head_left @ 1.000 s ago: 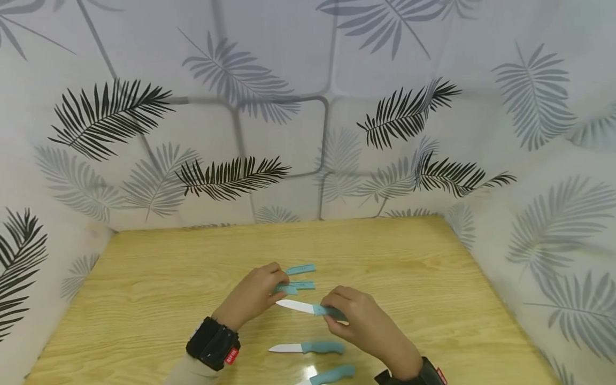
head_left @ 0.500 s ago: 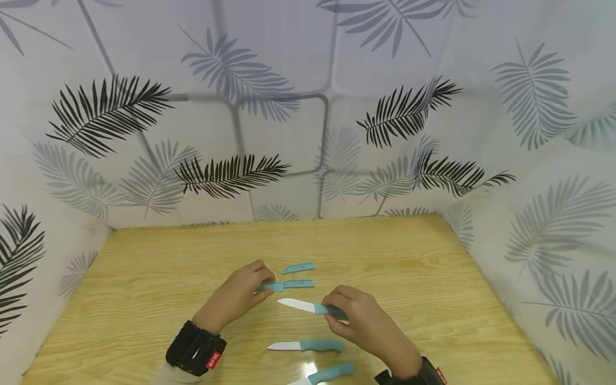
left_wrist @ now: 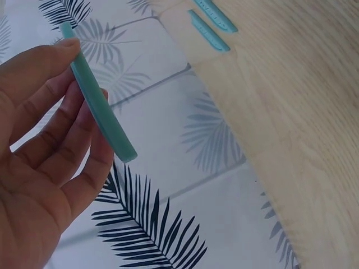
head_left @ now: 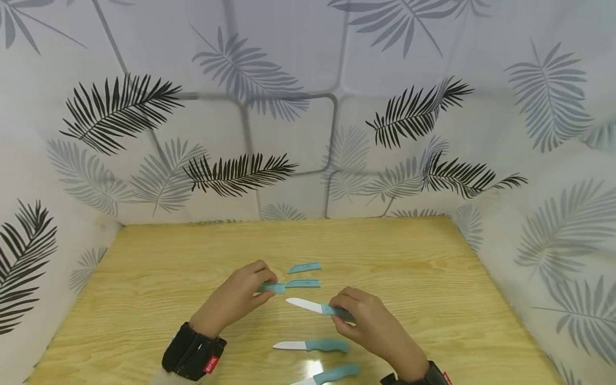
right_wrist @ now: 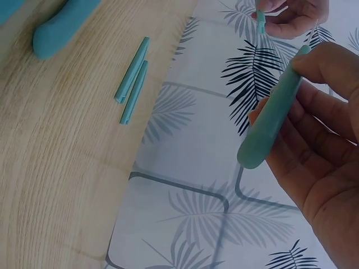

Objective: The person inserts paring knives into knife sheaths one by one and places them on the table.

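Between thumb and fingers my left hand pinches a teal knife sheath, held up off the table. My right hand grips a paring knife by its teal handle. The knife's white blade is bare and points left toward the sheath, with a gap between them. Two more teal sheaths lie on the table just beyond: an upper sheath and a lower sheath. Nearer me lies a second paring knife, blade to the left.
A third knife lies at the bottom of the head view, its blade partly cut off by the frame. The wood-grain table runs back to a leaf-patterned cloth that hangs behind and along both sides.
My left hand has drawn back to the left with the sheath, away from the two lying sheaths. My right hand keeps the knife in nearly the same place.
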`<state>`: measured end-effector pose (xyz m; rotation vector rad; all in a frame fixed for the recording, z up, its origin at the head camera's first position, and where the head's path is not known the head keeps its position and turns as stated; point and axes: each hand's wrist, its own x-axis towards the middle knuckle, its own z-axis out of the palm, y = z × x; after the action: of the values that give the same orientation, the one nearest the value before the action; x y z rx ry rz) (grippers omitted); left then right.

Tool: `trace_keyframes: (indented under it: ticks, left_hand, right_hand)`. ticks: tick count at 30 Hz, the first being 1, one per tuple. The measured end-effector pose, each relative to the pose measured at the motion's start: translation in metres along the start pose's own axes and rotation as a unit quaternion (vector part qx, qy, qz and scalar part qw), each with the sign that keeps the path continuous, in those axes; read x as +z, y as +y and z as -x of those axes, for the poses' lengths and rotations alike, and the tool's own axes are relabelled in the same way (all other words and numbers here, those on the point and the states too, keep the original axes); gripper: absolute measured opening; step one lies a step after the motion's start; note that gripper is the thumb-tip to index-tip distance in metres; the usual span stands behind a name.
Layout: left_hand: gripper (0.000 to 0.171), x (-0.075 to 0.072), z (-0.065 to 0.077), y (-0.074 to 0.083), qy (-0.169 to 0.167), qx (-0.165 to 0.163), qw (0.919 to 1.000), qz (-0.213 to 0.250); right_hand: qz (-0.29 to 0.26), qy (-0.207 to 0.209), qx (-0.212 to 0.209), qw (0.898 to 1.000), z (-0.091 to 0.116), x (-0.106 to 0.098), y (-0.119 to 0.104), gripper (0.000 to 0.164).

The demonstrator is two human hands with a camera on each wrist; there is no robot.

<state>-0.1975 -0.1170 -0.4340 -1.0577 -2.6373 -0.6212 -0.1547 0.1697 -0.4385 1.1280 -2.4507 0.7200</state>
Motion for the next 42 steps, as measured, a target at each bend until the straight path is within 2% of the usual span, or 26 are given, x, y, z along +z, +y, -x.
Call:
trace_keyframes:
  ticks: [9, 13, 19, 24, 36, 42]
  left_hand:
    - [0.019, -0.013, 0.003, 0.005, 0.0, -0.006, 1.0, 0.001]
    - [0.019, -0.016, 0.007, 0.005, 0.006, 0.0, 0.9998, 0.018]
    - [0.019, -0.02, 0.011, 0.012, -0.006, 0.01, 0.9994, 0.032]
    - [0.017, -0.022, 0.013, 0.017, -0.006, 0.024, 0.9993, 0.028]
    - [0.015, -0.024, 0.015, 0.02, 0.009, 0.044, 0.9984, 0.035]
    - [0.014, -0.025, 0.014, 0.024, 0.001, 0.048, 0.9981, 0.038]
  right_hand:
    - [0.0, -0.004, 0.005, 1.0, 0.002, 0.0, 0.003, 0.015]
    - [-0.001, -0.008, 0.01, 1.0, 0.003, 0.001, 0.004, 0.015]
    - [0.0, -0.013, 0.012, 1.0, 0.004, 0.001, 0.005, 0.015]
    - [0.002, -0.016, 0.013, 1.0, 0.003, 0.002, 0.004, 0.014]
    - [0.005, -0.013, 0.004, 1.0, 0.005, 0.004, 0.004, 0.015]
    - [0.004, -0.015, 0.003, 1.0, 0.004, 0.005, 0.004, 0.014]
